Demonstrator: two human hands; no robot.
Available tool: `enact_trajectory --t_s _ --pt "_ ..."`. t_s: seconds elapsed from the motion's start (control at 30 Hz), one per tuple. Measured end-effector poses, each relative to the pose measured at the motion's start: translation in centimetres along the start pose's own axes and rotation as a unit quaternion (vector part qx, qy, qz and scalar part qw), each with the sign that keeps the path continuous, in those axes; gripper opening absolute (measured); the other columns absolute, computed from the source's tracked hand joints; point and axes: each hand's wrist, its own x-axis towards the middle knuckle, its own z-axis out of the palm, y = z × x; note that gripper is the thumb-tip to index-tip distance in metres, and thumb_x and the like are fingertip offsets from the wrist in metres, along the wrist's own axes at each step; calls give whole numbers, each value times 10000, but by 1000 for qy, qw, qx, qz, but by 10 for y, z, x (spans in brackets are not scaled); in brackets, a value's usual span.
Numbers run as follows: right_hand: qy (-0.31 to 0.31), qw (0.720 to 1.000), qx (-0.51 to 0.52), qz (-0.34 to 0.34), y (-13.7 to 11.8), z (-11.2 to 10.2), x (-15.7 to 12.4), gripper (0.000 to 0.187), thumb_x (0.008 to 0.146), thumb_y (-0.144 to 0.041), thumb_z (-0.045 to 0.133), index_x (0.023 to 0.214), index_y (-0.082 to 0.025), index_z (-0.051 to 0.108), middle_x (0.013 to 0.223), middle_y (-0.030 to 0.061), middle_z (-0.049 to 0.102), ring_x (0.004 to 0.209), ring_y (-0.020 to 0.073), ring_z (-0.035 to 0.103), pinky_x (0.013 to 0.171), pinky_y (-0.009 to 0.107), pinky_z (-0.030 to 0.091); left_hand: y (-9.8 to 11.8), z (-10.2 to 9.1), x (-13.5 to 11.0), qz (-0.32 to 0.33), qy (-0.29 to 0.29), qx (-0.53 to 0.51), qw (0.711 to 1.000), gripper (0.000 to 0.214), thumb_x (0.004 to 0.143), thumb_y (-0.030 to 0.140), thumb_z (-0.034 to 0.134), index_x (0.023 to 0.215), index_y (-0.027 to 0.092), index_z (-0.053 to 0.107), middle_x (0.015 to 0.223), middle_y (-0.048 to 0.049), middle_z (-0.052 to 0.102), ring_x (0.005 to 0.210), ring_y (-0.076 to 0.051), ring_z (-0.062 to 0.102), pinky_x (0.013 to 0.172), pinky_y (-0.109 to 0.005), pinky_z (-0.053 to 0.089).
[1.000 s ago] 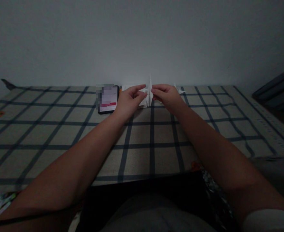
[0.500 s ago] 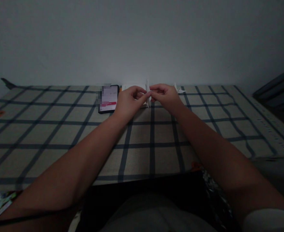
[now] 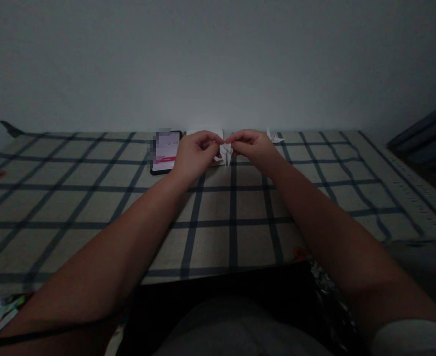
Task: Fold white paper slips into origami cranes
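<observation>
Left hand (image 3: 196,154): you pinch folded paper (image 3: 226,152)
Right hand (image 3: 255,146): pinching its other side
Smartphone (image 3: 166,150): beside your left hand

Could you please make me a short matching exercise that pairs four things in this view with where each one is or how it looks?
Column one
1. Phone
2. Folded paper with points hanging down
3. Folded paper with a point standing up
4. Cloth

Column two
A. Pale, crossed by dark lines
B. Just to the right of the right hand
C. Screen lit, beside the left hand
D. Between the fingertips of both hands

Pairs: 1-C, 2-D, 3-B, 4-A
</observation>
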Motion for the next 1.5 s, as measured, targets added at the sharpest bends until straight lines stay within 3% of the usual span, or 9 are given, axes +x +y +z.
enact_trajectory --t_s 0.3,0.53,0.67,0.87,1.13,1.37,1.5 --pt "1 1000 -23 -9 -3 -3 -2 195 790 -333 826 889 -171 785 867 42 758 841 165 679 800 305 586 3 2 -3 -52 -16 -45 997 171 789 295 789 872 171 706 753 -21 749 664 -156 710 614 -263 598" --pt "29 999 15 7 2 1 1 353 754 -222 864 1060 -229 688 807 -32 664 758 125 643 699 238 542 -12 2 3 4 -32 -47 998 159 785 218 769 917 197 683 762 4 723 680 -133 674 635 -247 541" --pt "36 997 46 44 2 3 1 255 805 -315 869 936 -205 680 746 -23 676 693 117 639 690 245 568 -18 0 6 37 -25 -46 998 165 815 219 761 942 210 657 745 19 691 682 -131 667 649 -248 527" --pt "35 992 72 97 -6 5 -1 306 807 -391 911 826 -184 686 662 -17 671 633 107 633 641 227 570 -22 1 6 30 -41 -64 997 171 886 258 746 1012 220 637 816 10 686 756 -144 694 739 -283 597" --pt "97 969 175 144 -12 8 1 147 876 -148 802 935 -198 677 687 -53 664 588 70 603 595 183 531 -8 2 -1 -20 -70 -75 994 242 953 330 654 1168 226 693 937 -25 724 850 -176 732 733 -302 634" --pt "33 960 220 168 -13 3 -1 40 868 -169 788 882 -164 751 791 23 742 703 101 655 677 204 570 -5 0 -1 -44 -75 -71 994 295 888 379 732 1127 212 771 1001 -48 763 846 -172 711 688 -267 608" --pt "30 964 225 141 -11 3 0 62 868 -219 786 890 -165 765 843 42 758 789 137 681 763 258 594 -6 -2 0 -30 -71 -90 993 353 875 425 737 1127 187 800 1030 -74 778 855 -180 705 690 -282 604"
